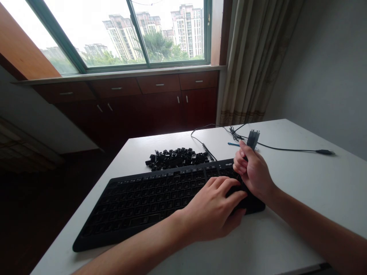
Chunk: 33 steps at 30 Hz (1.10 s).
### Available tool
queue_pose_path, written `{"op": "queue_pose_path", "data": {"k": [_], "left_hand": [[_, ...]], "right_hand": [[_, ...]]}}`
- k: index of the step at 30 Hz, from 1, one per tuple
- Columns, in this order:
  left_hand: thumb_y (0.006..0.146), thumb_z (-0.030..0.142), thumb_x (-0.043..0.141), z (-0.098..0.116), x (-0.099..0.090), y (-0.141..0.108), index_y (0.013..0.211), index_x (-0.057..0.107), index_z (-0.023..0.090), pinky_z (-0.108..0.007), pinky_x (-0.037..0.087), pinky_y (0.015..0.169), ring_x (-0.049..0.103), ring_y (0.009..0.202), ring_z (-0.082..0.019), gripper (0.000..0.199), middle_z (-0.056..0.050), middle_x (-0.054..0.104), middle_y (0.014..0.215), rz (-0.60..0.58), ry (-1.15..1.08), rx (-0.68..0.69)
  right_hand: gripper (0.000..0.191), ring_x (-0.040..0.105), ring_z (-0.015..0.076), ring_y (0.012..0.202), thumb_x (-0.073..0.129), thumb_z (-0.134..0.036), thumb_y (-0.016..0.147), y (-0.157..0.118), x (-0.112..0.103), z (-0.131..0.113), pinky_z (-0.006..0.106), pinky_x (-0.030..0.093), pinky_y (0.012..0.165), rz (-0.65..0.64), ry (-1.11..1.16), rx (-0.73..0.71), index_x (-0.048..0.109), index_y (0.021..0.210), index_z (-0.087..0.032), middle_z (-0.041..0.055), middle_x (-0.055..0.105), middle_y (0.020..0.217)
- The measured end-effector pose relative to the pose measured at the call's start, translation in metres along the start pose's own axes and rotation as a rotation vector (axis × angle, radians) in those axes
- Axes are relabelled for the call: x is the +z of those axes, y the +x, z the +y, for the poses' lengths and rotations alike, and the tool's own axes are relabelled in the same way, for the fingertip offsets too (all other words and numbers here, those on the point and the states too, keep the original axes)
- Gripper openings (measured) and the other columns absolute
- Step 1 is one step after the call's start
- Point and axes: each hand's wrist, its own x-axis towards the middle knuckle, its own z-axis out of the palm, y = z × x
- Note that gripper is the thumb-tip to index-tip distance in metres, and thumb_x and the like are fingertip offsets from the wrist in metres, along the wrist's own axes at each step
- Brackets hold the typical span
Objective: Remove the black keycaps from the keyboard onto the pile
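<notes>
A black keyboard point(149, 198) with its keycaps off lies at a slant on the white table. My left hand point(213, 206) rests over its right part, fingers bent and a little apart, with no object visible in it; the fingertips reach the key area. Above the keyboard's right end, my right hand point(252, 168) is closed around a small dark grey tool point(253, 139), whose pronged end points up. Behind the keyboard sits a pile of loose black keycaps point(177, 158).
On the white table point(309, 183), a black cable point(289, 148) runs from a tangle to a plug at the right. A thin blue tool point(233, 144) lies near the tangle. Beyond stand red-brown cabinets point(160, 110), a window and a curtain point(246, 68).
</notes>
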Motion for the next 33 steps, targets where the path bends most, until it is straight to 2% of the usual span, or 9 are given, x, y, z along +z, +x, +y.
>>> {"op": "queue_pose_path", "data": {"k": [7, 13, 33], "left_hand": [[0.102, 0.033, 0.050, 0.0007, -0.0006, -0.0001, 0.135, 0.057, 0.019, -0.044, 0.044, 0.109, 0.053, 0.126, -0.027, 0.037, -0.010, 0.057, 0.138, -0.007, 0.010, -0.003], [0.101, 0.032, 0.051, 0.0010, -0.0007, -0.0003, 0.135, 0.057, 0.018, -0.045, 0.044, 0.109, 0.053, 0.126, -0.028, 0.037, -0.011, 0.057, 0.138, -0.005, 0.003, -0.003], [0.102, 0.033, 0.051, 0.0003, 0.0002, -0.0003, 0.135, 0.057, 0.019, -0.045, 0.045, 0.107, 0.053, 0.125, -0.028, 0.037, -0.012, 0.058, 0.138, 0.002, 0.002, -0.001]], "right_hand": [[0.044, 0.028, 0.0068, 0.040, 0.071, -0.044, 0.090, 0.0002, -0.0006, 0.0007, 0.021, 0.027, 0.038, -0.005, -0.004, -0.002, 0.046, 0.063, -0.021, -0.0082, 0.034, 0.047], [0.043, 0.027, 0.0066, 0.040, 0.071, -0.041, 0.090, -0.0004, 0.0002, -0.0002, 0.021, 0.026, 0.038, 0.004, 0.007, -0.001, 0.045, 0.062, -0.021, -0.0083, 0.033, 0.046], [0.045, 0.027, 0.0070, 0.040, 0.073, -0.047, 0.088, -0.0001, -0.0001, 0.0010, 0.022, 0.027, 0.038, -0.004, -0.006, -0.004, 0.046, 0.062, -0.021, -0.0082, 0.034, 0.047]]}}
